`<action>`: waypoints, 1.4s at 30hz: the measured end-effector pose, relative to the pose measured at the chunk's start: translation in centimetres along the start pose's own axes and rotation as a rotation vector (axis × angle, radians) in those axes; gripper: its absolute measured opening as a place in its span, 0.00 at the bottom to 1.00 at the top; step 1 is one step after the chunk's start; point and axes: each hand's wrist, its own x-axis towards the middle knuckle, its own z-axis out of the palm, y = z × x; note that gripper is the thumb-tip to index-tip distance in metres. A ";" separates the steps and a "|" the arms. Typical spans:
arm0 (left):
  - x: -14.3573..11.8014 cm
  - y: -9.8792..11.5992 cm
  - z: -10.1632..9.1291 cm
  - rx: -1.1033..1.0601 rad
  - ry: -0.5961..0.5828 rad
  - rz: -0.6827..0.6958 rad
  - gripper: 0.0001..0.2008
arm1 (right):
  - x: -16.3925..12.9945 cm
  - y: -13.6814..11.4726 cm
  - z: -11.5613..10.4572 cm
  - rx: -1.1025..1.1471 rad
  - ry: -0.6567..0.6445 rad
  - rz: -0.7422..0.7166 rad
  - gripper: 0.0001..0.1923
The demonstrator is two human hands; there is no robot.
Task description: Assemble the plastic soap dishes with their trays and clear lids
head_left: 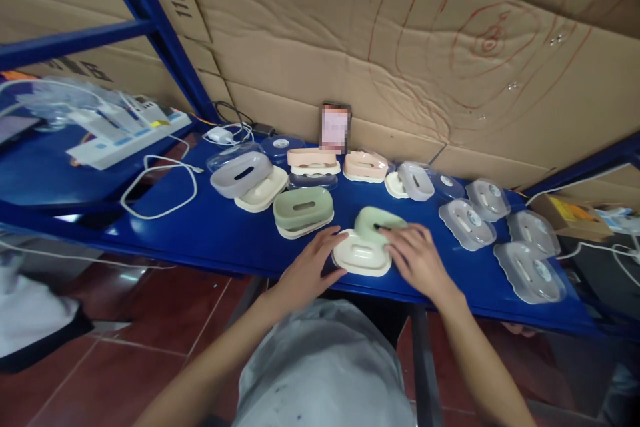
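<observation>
A cream oval tray (362,255) with a raised middle lies near the table's front edge. My left hand (314,263) is at its left end, thumb and fingers spread around the rim. Partly over the tray's far edge rests a pale green soap-box body (379,221) with a dark slot. My right hand (415,257) has its fingers on the right side of this green body, and its thumb is by the tray's right end. Left of them sits another green soap box (303,208) on a cream tray.
Behind stand grey (242,175) and peach soap boxes (366,165), and a phone (335,128) leans against the cardboard. Several clear lids (468,223) lie at the right. A power strip (127,139) and a white cable (159,215) are at the left.
</observation>
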 end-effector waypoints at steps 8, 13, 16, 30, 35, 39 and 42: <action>-0.1 -0.7 0.5 0.066 0.002 0.125 0.26 | -1.1 -6.2 3.1 0.132 -0.057 -0.061 0.20; -0.2 -0.8 0.7 0.086 0.035 0.151 0.21 | -1.0 -4.4 3.0 0.225 -0.087 -0.084 0.23; -0.2 -0.6 0.7 0.106 0.053 0.150 0.21 | 0.2 -0.1 2.5 0.144 -0.033 0.039 0.24; -0.3 -0.1 0.4 0.092 0.030 0.163 0.19 | 4.3 12.8 2.6 -0.237 0.089 0.511 0.25; -0.2 0.1 0.2 0.095 0.026 0.152 0.20 | 6.9 17.3 2.0 -0.231 0.059 0.487 0.29; -0.2 0.4 -0.1 0.080 0.004 0.130 0.20 | 8.7 19.2 1.5 -0.211 0.025 0.419 0.21; -0.2 0.4 -0.1 0.076 0.007 0.117 0.21 | 8.5 17.9 1.1 -0.220 0.071 0.399 0.22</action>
